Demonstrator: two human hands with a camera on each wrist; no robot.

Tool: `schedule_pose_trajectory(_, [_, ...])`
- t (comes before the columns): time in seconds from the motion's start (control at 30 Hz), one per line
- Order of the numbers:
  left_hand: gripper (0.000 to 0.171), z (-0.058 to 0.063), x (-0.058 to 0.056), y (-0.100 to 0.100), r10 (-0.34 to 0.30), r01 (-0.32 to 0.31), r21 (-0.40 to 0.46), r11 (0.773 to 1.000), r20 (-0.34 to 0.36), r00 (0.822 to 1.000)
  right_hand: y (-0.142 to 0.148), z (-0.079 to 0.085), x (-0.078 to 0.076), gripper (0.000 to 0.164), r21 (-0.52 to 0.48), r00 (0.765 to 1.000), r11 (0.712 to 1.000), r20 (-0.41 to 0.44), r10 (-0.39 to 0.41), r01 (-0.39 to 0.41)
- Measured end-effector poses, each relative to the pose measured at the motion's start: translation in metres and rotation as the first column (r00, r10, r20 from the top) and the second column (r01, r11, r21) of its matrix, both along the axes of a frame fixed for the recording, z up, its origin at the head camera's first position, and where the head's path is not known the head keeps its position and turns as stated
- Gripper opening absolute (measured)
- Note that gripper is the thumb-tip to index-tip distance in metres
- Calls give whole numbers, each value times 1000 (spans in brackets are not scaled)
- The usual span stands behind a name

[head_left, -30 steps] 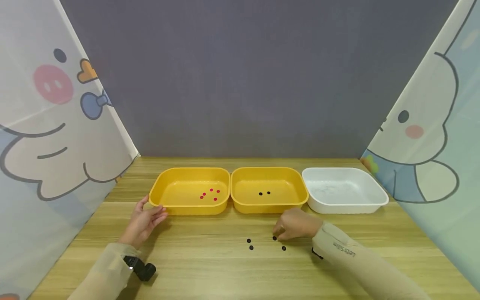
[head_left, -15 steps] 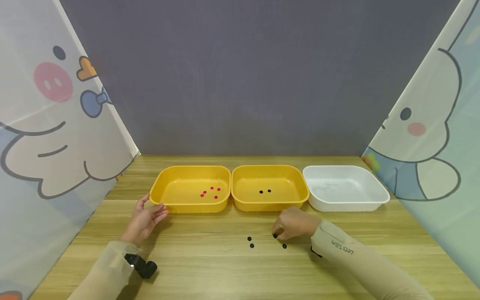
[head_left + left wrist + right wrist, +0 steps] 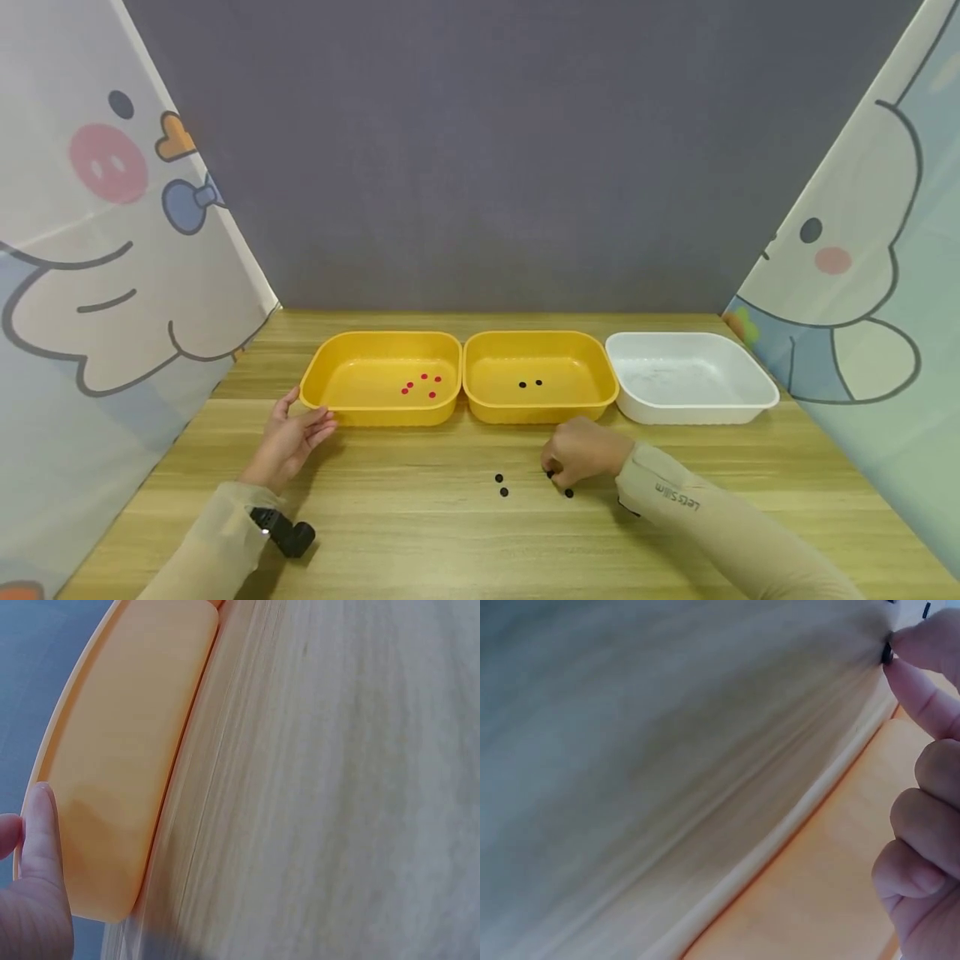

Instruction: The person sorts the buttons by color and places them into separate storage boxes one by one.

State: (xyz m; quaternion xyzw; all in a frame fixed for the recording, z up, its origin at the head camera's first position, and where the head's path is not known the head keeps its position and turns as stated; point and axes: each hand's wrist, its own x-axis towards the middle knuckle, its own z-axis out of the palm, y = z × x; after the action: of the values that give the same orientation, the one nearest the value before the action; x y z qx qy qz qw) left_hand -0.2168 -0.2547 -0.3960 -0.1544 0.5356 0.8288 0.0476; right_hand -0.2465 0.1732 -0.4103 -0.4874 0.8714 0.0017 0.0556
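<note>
In the head view my right hand is low over the table in front of the middle yellow tray. Its thumb and forefinger pinch a small black disc, seen edge-on in the right wrist view; the other fingers are curled. Another black disc lies just below that hand, and two more black discs lie to its left. My left hand touches the front left corner of the left yellow tray, fingers fairly straight, one finger along the outer wall.
Several red discs lie in the left tray, and two black discs in the middle one. A white tray stands at the right end of the row. Behind the wooden table rises a grey panel.
The right hand has shifted slightly left, with its thumb and forefinger now closed on a black disc. The left hand stays at the left tray's corner. The head view has tilted slightly.
</note>
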Motion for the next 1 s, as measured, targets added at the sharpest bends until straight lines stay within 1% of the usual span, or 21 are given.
schedule_pose_trajectory(0.13, [81,2,0,0,-8,8,3,1000,-15,1000,-3,-1,2,19,4,1000,1000,-11,6,-6])
schedule_pose_trajectory(0.33, [81,4,0,0,-11,11,12,1000,-1,1000,-4,-1,3,25,22,999,1000,-44,13,-12])
schedule_pose_trajectory(0.47, [81,5,-1,1,-8,8,-3,1000,4,1000,-4,0,3,29,15,998,1000,-54,25,-24])
schedule_pose_trajectory(0.57, [80,5,-1,2,-5,5,-8,1000,13,1000,-4,0,4,27,8,996,999,-74,40,-39])
schedule_pose_trajectory(0.73, [79,3,0,1,-3,3,-11,1000,31,1000,-1,7,2,16,-30,989,998,-140,45,-50])
schedule_pose_trajectory(0.83, [79,3,0,1,-6,7,-15,1000,31,1000,1,13,1,13,-68,989,996,-136,50,-60])
schedule_pose_trajectory(0.93, [79,3,-1,1,-10,10,-16,1000,28,1000,1,16,0,11,-84,991,994,-127,51,-62])
schedule_pose_trajectory(1.0, [80,3,-1,1,-8,8,-12,1000,27,1000,2,16,-1,12,-88,988,994,-147,52,-65])
